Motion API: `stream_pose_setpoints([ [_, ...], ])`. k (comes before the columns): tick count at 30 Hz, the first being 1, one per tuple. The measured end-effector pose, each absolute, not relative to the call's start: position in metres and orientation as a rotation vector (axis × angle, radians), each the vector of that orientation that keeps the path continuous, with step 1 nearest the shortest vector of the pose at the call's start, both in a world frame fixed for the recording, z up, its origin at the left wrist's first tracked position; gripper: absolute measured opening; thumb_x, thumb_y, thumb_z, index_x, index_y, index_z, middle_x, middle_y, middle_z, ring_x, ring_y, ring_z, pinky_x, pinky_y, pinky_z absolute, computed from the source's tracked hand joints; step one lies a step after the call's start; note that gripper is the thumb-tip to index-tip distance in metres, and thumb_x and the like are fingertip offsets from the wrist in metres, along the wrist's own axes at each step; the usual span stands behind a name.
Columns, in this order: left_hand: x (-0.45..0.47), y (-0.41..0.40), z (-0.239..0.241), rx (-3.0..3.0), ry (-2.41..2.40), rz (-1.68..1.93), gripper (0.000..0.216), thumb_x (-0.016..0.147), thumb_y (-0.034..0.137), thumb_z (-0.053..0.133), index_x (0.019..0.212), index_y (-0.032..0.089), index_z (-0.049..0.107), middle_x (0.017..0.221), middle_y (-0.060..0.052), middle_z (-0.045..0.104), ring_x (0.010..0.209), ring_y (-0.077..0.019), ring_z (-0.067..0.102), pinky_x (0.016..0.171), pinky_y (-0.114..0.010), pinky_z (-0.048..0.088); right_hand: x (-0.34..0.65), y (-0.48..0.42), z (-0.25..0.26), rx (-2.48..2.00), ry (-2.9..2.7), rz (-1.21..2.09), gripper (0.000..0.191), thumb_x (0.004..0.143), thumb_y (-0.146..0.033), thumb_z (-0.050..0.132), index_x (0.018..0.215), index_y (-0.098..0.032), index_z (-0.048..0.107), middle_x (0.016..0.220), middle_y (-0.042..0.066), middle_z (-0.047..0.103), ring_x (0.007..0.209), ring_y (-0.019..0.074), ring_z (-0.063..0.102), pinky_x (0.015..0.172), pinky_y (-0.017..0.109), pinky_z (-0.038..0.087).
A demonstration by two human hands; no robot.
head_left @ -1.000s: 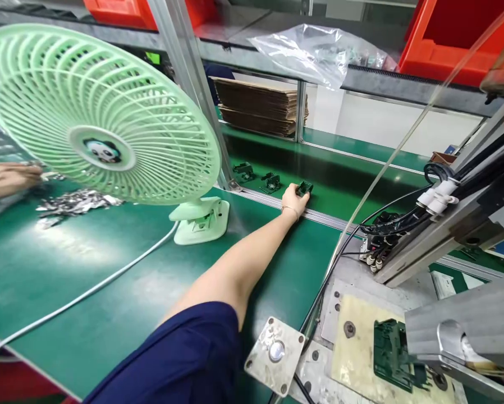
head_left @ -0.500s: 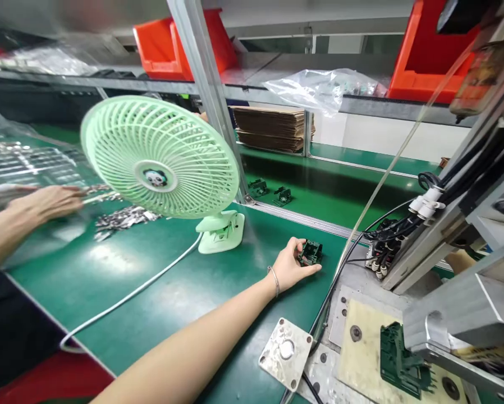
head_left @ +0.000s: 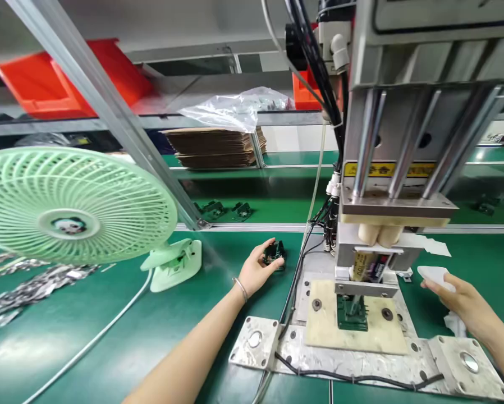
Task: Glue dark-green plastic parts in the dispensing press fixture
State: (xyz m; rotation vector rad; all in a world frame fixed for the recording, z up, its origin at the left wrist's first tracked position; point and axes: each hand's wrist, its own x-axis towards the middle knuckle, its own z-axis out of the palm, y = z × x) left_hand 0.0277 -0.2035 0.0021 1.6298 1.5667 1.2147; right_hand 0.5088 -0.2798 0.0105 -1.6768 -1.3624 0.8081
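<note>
My left hand (head_left: pixel 256 270) holds a small dark green plastic part (head_left: pixel 274 255) just above the green bench, left of the press machine (head_left: pixel 397 168). My right hand (head_left: pixel 460 300) rests to the right of the press base, with a thin white sheet (head_left: pixel 435 275) at its fingertips. Another dark green part (head_left: pixel 352 312) sits in the cream fixture plate (head_left: pixel 382 334) under the press head. Two more green parts (head_left: pixel 212 209) (head_left: pixel 242 211) lie on the far conveyor belt.
A mint-green desk fan (head_left: pixel 73 207) stands at the left with its white cord (head_left: pixel 87 345) trailing across the bench. Silver foil pieces (head_left: pixel 28 286) lie behind it. Black cables (head_left: pixel 294 280) run beside the metal base plate (head_left: pixel 344 359). Stacked cardboard (head_left: pixel 214 147) and orange bins (head_left: pixel 58 78) sit beyond.
My left hand picked the green part off the far belt and drew it back to the bench beside the press. The view swung right, bringing the press and my right hand in.
</note>
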Motion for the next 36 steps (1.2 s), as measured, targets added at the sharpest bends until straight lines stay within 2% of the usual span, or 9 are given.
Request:
stream_pose_setpoints([
  [4, 0.042, -0.207, 0.003, 1.519, 1.496, 1.206, 0.083, 0.068, 0.051, 0.074, 0.137, 0.015, 0.047, 0.09, -0.005, 0.063, 0.074, -0.0151, 0.059, 0.076, -0.032, 0.054, 0.509, -0.278, -0.009, -1.717, -1.234, 0.928, 0.053, 0.064, -0.067, 0.07, 0.066, -0.019, 0.048, 0.063, 0.003, 0.055, 0.05, 0.0128, 0.039, 0.046, 0.027, 0.03],
  [7, 0.053, -0.213, 0.004, 1.526, 1.403, 1.187, 0.087, 0.062, 0.049, 0.078, 0.136, 0.016, 0.048, 0.102, -0.008, 0.062, 0.08, -0.0153, 0.06, 0.074, -0.03, 0.054, 0.509, -0.278, -0.007, -1.745, -1.185, 0.938, 0.056, 0.066, -0.063, 0.074, 0.065, -0.021, 0.037, 0.052, -0.001, 0.045, 0.051, 0.0137, 0.041, 0.05, 0.027, 0.031],
  [10, 0.059, -0.218, 0.008, 1.5, 1.297, 1.153, 0.093, 0.056, 0.046, 0.082, 0.137, 0.016, 0.047, 0.116, -0.012, 0.058, 0.084, -0.0148, 0.059, 0.073, -0.028, 0.054, 0.513, -0.28, 0.001, -1.756, -1.157, 0.945, 0.056, 0.067, -0.06, 0.076, 0.063, -0.021, 0.036, 0.053, 0.001, 0.046, 0.052, 0.0143, 0.043, 0.051, 0.029, 0.03],
  [12, 0.059, -0.22, 0.011, 1.463, 1.244, 1.154, 0.094, 0.057, 0.046, 0.083, 0.138, 0.014, 0.045, 0.114, -0.012, 0.059, 0.086, -0.0149, 0.059, 0.075, -0.028, 0.054, 0.516, -0.282, 0.004, -1.733, -1.151, 0.96, 0.055, 0.067, -0.059, 0.077, 0.059, -0.02, 0.038, 0.055, 0.003, 0.047, 0.053, 0.0145, 0.043, 0.051, 0.03, 0.03],
  [15, 0.056, -0.221, 0.013, 1.443, 1.218, 1.171, 0.093, 0.059, 0.048, 0.082, 0.137, 0.013, 0.046, 0.114, -0.013, 0.061, 0.088, -0.0161, 0.059, 0.078, -0.029, 0.053, 0.52, -0.281, 0.003, -1.642, -1.155, 1.011, 0.054, 0.073, -0.062, 0.071, 0.054, -0.018, 0.046, 0.072, 0.009, 0.058, 0.061, 0.015, 0.047, 0.055, 0.031, 0.032],
  [18, 0.054, -0.221, 0.012, 1.444, 1.226, 1.169, 0.092, 0.06, 0.05, 0.081, 0.137, 0.014, 0.046, 0.117, -0.015, 0.061, 0.089, -0.0179, 0.061, 0.081, -0.031, 0.053, 0.524, -0.279, -0.001, -1.591, -1.119, 1.052, 0.051, 0.074, -0.06, 0.071, 0.056, -0.016, 0.052, 0.081, 0.01, 0.06, 0.06, 0.013, 0.044, 0.055, 0.032, 0.031],
  [22, 0.052, -0.219, 0.008, 1.463, 1.208, 1.182, 0.086, 0.064, 0.048, 0.08, 0.136, 0.014, 0.048, 0.124, -0.016, 0.059, 0.09, -0.0176, 0.061, 0.084, -0.032, 0.053, 0.53, -0.277, -0.008, -1.613, -1.044, 1.051, 0.047, 0.071, -0.057, 0.075, 0.061, -0.016, 0.054, 0.07, 0.006, 0.054, 0.056, 0.0116, 0.04, 0.052, 0.032, 0.026],
  [26, 0.05, -0.217, 0.004, 1.476, 1.187, 1.21, 0.084, 0.063, 0.047, 0.081, 0.134, 0.015, 0.051, 0.133, -0.016, 0.054, 0.087, -0.0161, 0.06, 0.083, -0.032, 0.053, 0.531, -0.277, -0.009, -1.651, -1.012, 0.997, 0.05, 0.062, -0.061, 0.081, 0.069, -0.016, 0.059, 0.059, 0.001, 0.046, 0.056, 0.0123, 0.04, 0.052, 0.03, 0.029],
  [36, 0.047, -0.212, -0.002, 1.517, 1.157, 1.227, 0.079, 0.065, 0.045, 0.082, 0.133, 0.017, 0.053, 0.134, -0.015, 0.054, 0.085, -0.0151, 0.062, 0.085, -0.033, 0.053, 0.528, -0.279, -0.003, -1.768, -1.121, 0.928, 0.063, 0.057, -0.073, 0.077, 0.081, -0.016, 0.067, 0.058, -0.002, 0.045, 0.056, 0.0116, 0.04, 0.051, 0.026, 0.033],
])
